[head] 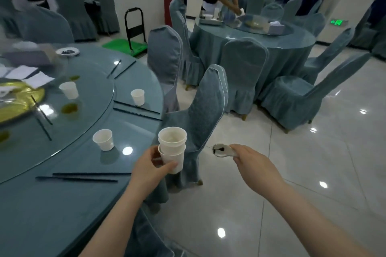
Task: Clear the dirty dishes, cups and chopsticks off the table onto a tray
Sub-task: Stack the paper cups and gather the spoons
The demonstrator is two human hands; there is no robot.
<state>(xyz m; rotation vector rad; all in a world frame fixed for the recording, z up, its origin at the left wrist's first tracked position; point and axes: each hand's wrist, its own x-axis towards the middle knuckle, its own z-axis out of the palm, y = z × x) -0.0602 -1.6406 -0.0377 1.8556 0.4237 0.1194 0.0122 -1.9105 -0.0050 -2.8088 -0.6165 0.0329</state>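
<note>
My left hand (149, 168) grips a stack of white paper cups (172, 147) just past the edge of the round blue table (62, 204). My right hand (253, 162) holds a small white dish (221, 149) with dark scraps, out over the floor. Three white cups stand on the table: one near me (103, 139), one farther along the rim (137, 96), one on the glass turntable (69, 89). Black chopstick pairs lie near my left hand (83, 176), past the rim cup (135, 109), at the far edge (120, 69) and on the turntable (41, 118). A dirty saucer (67, 51) sits far back.
A gold platter (16, 100) and white napkins (31, 76) rest on the turntable with yellow spills. Covered chairs (204, 110) stand close to the table edge. A person works at another round table (250, 39) behind. A green cart (127, 45) stands on the glossy tiled floor.
</note>
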